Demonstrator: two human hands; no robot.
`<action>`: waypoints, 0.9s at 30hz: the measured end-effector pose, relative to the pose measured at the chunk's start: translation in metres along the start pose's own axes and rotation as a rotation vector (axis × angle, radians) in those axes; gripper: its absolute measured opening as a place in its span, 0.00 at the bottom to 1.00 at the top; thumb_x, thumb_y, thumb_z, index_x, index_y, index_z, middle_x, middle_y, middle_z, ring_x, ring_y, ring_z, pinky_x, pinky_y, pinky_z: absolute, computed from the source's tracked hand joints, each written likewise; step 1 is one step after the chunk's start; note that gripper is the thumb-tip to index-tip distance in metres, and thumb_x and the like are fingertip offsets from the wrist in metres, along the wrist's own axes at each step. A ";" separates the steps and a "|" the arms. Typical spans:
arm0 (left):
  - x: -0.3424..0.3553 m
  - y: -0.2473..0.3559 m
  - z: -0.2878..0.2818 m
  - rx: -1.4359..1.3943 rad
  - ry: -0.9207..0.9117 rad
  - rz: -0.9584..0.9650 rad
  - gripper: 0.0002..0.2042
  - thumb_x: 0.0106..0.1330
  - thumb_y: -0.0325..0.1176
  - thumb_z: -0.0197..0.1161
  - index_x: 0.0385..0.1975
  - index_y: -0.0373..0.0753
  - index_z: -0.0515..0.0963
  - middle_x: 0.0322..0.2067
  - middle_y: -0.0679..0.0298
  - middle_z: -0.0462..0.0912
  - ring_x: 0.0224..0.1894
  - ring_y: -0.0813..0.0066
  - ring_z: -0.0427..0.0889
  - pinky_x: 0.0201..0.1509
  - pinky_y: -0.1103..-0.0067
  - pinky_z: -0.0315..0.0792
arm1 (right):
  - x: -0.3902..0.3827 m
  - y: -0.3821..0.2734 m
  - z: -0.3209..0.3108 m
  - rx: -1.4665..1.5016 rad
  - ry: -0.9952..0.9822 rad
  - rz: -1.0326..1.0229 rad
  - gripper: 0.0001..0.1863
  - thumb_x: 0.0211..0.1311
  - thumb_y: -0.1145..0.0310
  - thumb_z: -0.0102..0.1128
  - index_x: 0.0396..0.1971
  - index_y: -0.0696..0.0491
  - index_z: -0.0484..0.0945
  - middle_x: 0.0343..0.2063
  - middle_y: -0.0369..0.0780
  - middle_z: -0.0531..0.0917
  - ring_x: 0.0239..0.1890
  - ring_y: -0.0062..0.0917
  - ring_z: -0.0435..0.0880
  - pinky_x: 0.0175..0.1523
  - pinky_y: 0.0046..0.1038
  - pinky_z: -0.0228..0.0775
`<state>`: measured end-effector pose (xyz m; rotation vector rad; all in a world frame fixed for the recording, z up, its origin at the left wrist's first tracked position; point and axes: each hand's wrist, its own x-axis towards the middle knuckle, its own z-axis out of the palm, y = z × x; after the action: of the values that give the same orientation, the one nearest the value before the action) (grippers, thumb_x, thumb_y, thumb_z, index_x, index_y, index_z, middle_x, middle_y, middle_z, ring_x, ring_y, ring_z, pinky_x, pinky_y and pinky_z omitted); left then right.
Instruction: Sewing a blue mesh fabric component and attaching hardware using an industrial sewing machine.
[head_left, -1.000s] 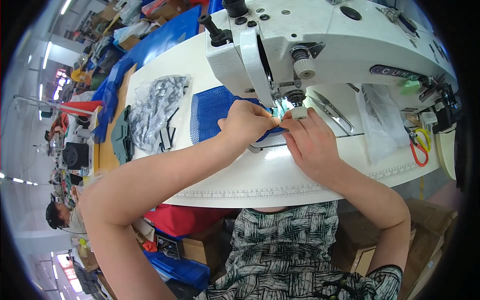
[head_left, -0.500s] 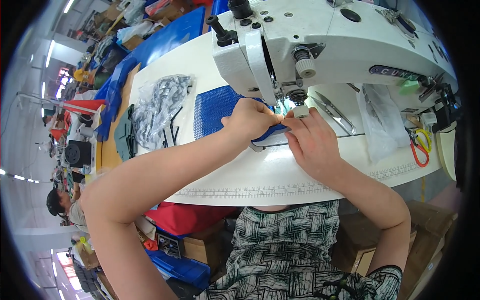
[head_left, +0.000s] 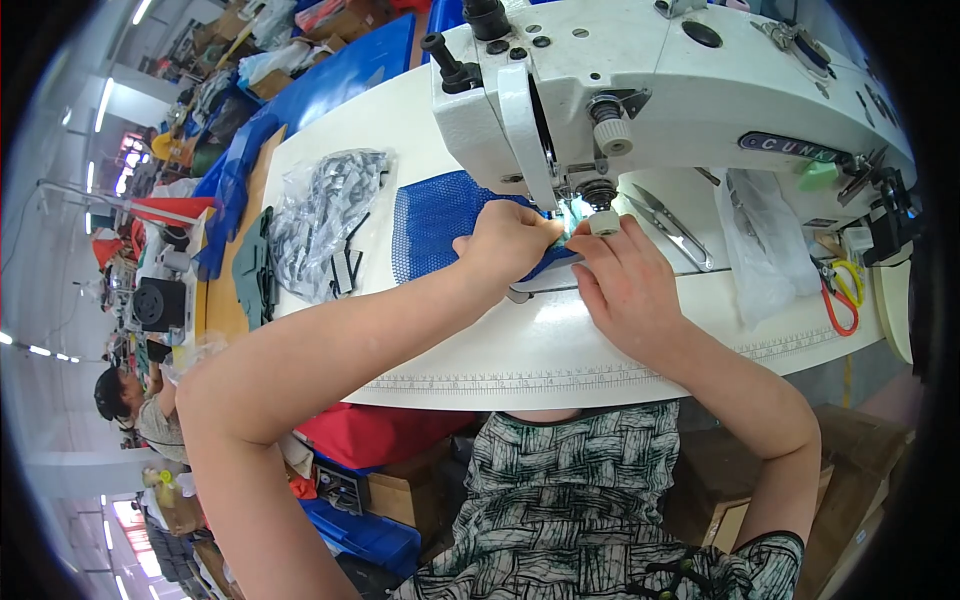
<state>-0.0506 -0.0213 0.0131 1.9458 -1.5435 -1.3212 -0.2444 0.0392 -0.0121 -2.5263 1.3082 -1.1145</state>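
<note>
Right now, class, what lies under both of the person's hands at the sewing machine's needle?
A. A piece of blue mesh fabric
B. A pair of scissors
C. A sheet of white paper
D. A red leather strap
A: the left hand and right hand press a blue mesh fabric flat beneath the white sewing machine.
</note>
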 end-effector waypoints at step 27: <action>-0.038 0.018 -0.008 0.241 -0.020 0.179 0.13 0.70 0.41 0.66 0.28 0.41 0.90 0.21 0.67 0.85 0.30 0.67 0.83 0.51 0.64 0.55 | 0.007 0.007 0.004 0.046 -0.235 0.105 0.23 0.60 0.72 0.62 0.56 0.57 0.83 0.55 0.49 0.77 0.59 0.44 0.74 0.62 0.46 0.71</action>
<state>-0.0539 0.0034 0.0476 1.8785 -1.9137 -1.1282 -0.2444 0.0287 -0.0136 -2.4341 1.3189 -0.7906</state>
